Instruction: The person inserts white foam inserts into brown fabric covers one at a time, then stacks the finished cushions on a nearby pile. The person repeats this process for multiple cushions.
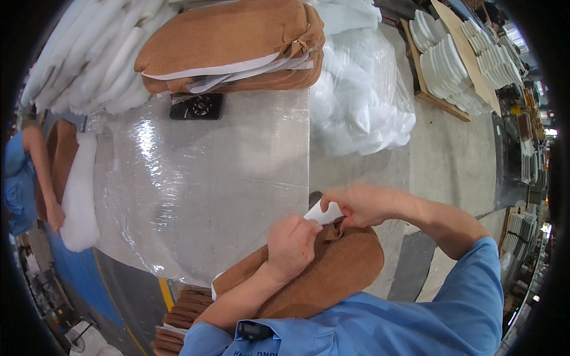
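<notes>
A long brown fabric cushion (350, 261) with rounded ends lies slantwise against my body, at the near edge of the table. My left hand (291, 246) rests on top of it, its fingers closed on the cover's edge near the opening. Across from it, my right hand (362, 204) pinches the cover close to a small gathered fold of brown fabric (334, 231). Between the two hands a piece of white material (323, 215) sticks out of the cover. What lies inside is mostly hidden.
Plastic film covers the table (237, 154). At its far side are stacked brown cushions (231, 35), a black phone-like device (197, 107) and white padding (89, 53). Plastic-wrapped white bundles (362, 95) stand right. Another person's hand (55, 216) holds white padding at left.
</notes>
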### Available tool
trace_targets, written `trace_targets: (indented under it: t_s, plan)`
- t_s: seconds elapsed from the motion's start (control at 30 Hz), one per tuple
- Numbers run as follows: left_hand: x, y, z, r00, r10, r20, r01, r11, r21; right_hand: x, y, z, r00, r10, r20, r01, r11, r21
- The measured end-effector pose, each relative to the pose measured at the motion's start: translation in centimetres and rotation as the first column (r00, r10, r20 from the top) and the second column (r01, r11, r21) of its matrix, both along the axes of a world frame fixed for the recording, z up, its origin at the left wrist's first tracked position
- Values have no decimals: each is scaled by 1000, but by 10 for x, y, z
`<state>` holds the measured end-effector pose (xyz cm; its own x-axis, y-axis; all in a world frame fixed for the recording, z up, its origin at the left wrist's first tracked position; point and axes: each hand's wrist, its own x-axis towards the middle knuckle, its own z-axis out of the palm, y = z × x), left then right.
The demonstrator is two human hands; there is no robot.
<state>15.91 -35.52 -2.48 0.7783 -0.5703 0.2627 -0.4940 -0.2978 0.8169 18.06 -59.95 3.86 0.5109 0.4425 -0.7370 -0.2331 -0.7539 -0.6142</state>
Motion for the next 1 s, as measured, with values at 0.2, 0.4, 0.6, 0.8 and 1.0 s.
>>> trace_targets:
  t_s: [0.2, 0.4, 0.6, 0.8, 1.0]
  plan:
    - [-15, 3, 14, 967, -209, 145, 216, 976, -32, -17, 3, -4, 977, 181, 113, -192, 976, 99]
    - [-23, 3, 17, 948, -273, 160, 282, 959, -34, -29, 1, -12, 948, 276, 158, -294, 951, 100]
    - [-22, 1, 11, 958, -269, 98, 272, 962, -8, -14, -19, -42, 945, 117, -306, -22, 955, 296]
    - [-19, -1, 0, 963, -136, -230, 155, 986, 66, -10, -23, -54, 881, -81, -467, 257, 909, 327]
    - [7, -9, -18, 604, -48, -795, 322, 928, 188, -59, -18, -77, 866, -475, -159, 501, 811, 304]
